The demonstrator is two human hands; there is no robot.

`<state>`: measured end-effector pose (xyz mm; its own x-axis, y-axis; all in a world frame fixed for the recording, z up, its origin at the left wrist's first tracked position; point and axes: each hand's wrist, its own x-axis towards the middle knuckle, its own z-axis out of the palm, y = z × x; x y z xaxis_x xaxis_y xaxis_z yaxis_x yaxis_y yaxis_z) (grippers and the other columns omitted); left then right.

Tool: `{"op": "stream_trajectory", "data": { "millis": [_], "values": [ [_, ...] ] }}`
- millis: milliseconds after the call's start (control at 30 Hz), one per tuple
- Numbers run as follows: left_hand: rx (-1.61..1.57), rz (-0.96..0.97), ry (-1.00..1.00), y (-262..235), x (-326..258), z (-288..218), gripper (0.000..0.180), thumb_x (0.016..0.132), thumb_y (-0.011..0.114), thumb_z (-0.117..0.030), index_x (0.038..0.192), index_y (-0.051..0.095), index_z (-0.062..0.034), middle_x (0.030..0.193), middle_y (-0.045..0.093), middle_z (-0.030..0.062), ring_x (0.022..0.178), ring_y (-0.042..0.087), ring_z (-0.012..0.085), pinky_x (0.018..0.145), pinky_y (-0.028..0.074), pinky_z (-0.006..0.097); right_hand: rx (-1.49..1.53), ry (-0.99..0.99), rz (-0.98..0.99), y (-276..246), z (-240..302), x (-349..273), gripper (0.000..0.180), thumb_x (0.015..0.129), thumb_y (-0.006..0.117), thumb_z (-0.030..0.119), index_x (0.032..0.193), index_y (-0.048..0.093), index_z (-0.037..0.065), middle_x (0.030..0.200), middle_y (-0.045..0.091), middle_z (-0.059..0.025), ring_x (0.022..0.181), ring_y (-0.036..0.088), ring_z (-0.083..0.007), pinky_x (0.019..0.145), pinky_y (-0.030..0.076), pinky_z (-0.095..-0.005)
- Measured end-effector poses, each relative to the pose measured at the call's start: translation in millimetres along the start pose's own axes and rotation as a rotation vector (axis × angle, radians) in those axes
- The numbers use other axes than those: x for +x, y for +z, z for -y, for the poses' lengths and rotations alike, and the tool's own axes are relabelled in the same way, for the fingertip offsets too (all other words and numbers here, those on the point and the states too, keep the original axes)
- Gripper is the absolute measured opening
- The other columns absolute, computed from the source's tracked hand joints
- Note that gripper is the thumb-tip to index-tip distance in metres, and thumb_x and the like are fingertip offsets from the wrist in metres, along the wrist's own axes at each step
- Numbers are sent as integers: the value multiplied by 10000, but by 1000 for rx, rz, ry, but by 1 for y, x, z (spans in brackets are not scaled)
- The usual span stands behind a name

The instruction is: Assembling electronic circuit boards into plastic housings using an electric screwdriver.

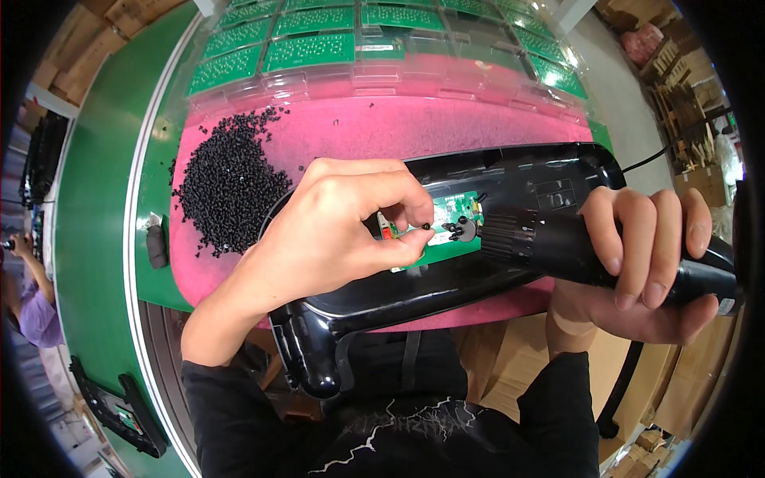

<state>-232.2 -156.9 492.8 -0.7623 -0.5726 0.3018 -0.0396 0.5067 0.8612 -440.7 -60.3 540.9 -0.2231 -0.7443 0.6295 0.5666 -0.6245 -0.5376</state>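
Clear trays (446,76) of green circuit boards (311,49)

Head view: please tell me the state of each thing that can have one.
Black plastic housing: open, inside facing up.
Green circuit board: seated inside the housing.
Left hand: pinching a small black screw.
Right hand: closed around the black power screwdriver.

1. A single head-worn fisheye view looks steeply down from the person's own eye level onto a pink mat (446,127) on a green workbench (96,223).
2. It sits close: the left hand (335,231) and right hand (645,255) fill the centre, forearms entering from the lower edge.
3. Straight edges bow toward the dark circular rim.
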Motion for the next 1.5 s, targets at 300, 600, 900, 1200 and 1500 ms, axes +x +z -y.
{"op": "stream_trajectory", "data": {
  "millis": [300,600,900,1200,1500],
  "values": [
    [66,49,94,0,-2,1,165,710,777,31,836,670,22,833,688,104,749,686,233,657,550,298,22,-2,-21,2,-10,-2,375,761,750,291,956,476,125,615,550,48,495,528,-50,577,439,-211],
    [113,56,163,-2,0,-1,230,707,801,-73,874,663,6,865,685,107,797,681,262,712,538,334,13,69,12,3,-19,-5,381,805,740,330,985,466,135,637,551,57,485,520,-52,572,436,-226],
    [430,-46,244,1,-2,-5,186,732,735,-38,866,610,-5,882,659,105,860,650,294,797,496,371,-35,97,47,2,-19,2,371,852,674,355,1015,450,109,704,539,33,535,517,-84,626,391,-272],
    [295,-51,89,7,-3,-2,111,787,699,16,853,610,15,844,640,112,773,643,275,680,515,351,-404,231,-8,-25,-6,16,371,898,541,388,1025,514,40,665,482,23,504,402,-69,565,323,-252],
    [365,130,121,7,-7,8,153,736,741,-33,849,643,-4,753,650,83,731,632,256,628,509,361,-481,280,12,-31,-17,13,378,909,516,396,1022,520,36,653,488,12,494,394,-79,550,327,-263]
  ]
}}
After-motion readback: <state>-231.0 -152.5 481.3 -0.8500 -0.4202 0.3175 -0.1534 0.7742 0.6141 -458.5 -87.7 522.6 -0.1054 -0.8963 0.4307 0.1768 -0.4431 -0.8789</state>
